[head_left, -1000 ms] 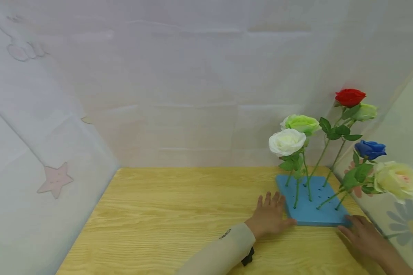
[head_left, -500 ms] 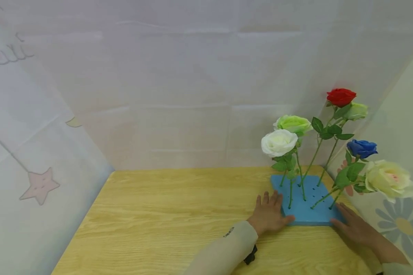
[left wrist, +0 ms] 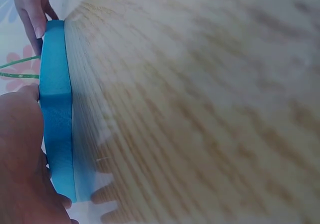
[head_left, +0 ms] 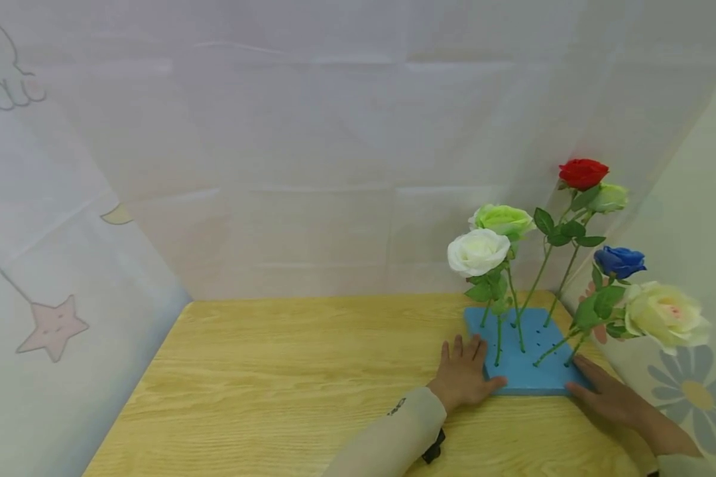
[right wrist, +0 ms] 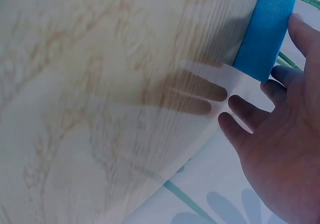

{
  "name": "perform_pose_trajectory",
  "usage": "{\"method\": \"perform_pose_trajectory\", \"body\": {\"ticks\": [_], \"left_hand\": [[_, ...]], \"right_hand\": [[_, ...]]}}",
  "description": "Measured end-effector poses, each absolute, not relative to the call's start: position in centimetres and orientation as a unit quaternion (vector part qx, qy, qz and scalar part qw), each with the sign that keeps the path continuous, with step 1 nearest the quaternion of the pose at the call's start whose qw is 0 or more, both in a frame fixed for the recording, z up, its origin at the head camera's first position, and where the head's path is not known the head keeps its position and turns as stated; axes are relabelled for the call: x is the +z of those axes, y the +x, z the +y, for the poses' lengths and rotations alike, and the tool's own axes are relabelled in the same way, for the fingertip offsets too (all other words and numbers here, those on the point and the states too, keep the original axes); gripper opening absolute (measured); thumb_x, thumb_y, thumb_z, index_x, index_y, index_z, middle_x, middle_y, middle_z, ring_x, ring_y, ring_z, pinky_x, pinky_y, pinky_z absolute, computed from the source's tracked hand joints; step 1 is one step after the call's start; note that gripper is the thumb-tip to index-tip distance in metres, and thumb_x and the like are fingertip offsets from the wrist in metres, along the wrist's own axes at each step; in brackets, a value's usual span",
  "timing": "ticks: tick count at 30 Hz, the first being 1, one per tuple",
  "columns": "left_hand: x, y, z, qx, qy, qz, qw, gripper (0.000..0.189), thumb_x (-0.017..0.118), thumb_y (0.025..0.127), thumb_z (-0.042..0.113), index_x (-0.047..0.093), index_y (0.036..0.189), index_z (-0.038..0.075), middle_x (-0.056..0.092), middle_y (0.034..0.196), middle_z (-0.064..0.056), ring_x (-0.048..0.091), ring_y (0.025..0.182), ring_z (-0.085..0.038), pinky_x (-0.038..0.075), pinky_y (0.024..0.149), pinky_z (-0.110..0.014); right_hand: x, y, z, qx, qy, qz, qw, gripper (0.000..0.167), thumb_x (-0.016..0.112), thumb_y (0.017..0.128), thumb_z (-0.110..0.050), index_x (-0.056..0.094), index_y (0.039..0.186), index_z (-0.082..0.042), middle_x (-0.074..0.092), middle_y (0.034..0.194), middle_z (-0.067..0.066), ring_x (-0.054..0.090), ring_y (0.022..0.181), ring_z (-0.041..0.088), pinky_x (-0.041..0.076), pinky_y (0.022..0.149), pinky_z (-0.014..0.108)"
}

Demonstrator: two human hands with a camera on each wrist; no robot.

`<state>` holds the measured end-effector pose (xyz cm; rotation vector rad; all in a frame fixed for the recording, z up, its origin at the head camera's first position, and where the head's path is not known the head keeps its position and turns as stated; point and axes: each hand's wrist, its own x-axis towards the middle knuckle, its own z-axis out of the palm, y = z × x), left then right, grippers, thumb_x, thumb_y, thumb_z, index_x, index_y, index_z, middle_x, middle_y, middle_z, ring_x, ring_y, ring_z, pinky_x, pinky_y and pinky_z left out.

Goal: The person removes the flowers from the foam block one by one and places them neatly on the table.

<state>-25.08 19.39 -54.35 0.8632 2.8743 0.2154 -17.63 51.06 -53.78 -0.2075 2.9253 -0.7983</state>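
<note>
While six roses (head_left: pixel 478 252) — two green, one each red, white, blue, cream — stand in one blue block (head_left: pixel 528 381) at the frame's lower right, left hand (head_left: pixel 461 379) and right hand (head_left: pixel 608 395) touch it, fingers extended, ungripping; leaves (head_left: pixel 587 313) partly hide one flower print (head_left: pixel 600 333).

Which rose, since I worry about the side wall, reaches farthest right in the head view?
The cream rose with the pinkish centre: its bloom hangs lowest, right of the blue rose; the red rose, white rose and two green roses sit farther left.
</note>
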Motion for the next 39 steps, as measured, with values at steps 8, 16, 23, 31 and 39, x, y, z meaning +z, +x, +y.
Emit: {"method": "perform_pose_trajectory", "body": {"ticks": [8,16,23,31,39], "left_hand": [[-54.6,-25.1,19.9,0.052,0.288,0.955,0.054,0.087,0.019,0.093,0.083,0.011,0.164,0.033,0.006,0.169,0.015,0.012,0.156,-0.024,0.015,0.125,-0.048],[-54.0,-25.1,19.9,0.010,0.290,0.956,0.051,0.087,0.013,0.092,0.084,0.008,0.163,0.035,0.005,0.169,0.016,0.010,0.157,-0.025,0.013,0.125,-0.048],[-54.3,-25.1,19.9,-0.019,0.295,0.955,0.039,0.088,0.007,0.090,0.085,0.007,0.163,0.035,0.003,0.169,0.016,0.010,0.157,-0.026,0.012,0.125,-0.049],[-54.4,-24.9,19.8,-0.033,0.285,0.957,0.052,0.087,0.006,0.090,0.085,0.004,0.163,0.038,0.002,0.170,0.011,0.007,0.157,-0.027,0.009,0.125,-0.052],[-53.7,-24.7,19.2,-0.032,0.295,0.955,0.023,0.089,0.005,0.089,0.085,0.011,0.163,0.036,0.009,0.170,0.009,0.013,0.156,-0.029,0.015,0.124,-0.053]], "right_hand": [[-53.6,-17.6,50.9,-0.248,-0.071,0.965,0.039,0.076,0.056,0.105,-0.034,0.026,0.149,0.021,0.024,0.149,0.048,0.026,0.131,0.069,0.028,0.098,0.076],[-54.1,-18.0,51.4,-0.228,-0.082,0.970,0.032,0.073,0.056,0.105,-0.034,0.031,0.149,0.018,0.026,0.151,0.044,0.031,0.130,0.068,0.033,0.095,0.076],[-54.8,-18.0,51.9,-0.251,-0.087,0.963,0.037,0.073,0.057,0.104,-0.032,0.029,0.149,0.019,0.023,0.152,0.046,0.028,0.131,0.070,0.030,0.096,0.078],[-54.6,-17.6,51.4,-0.237,-0.081,0.968,0.031,0.074,0.057,0.104,-0.034,0.029,0.151,0.015,0.025,0.153,0.043,0.028,0.132,0.068,0.030,0.095,0.079],[-54.2,-17.6,51.2,-0.150,-0.065,0.986,0.022,0.075,0.052,0.105,-0.045,0.030,0.156,0.005,0.031,0.155,0.036,0.032,0.132,0.065,0.029,0.094,0.082]]}}
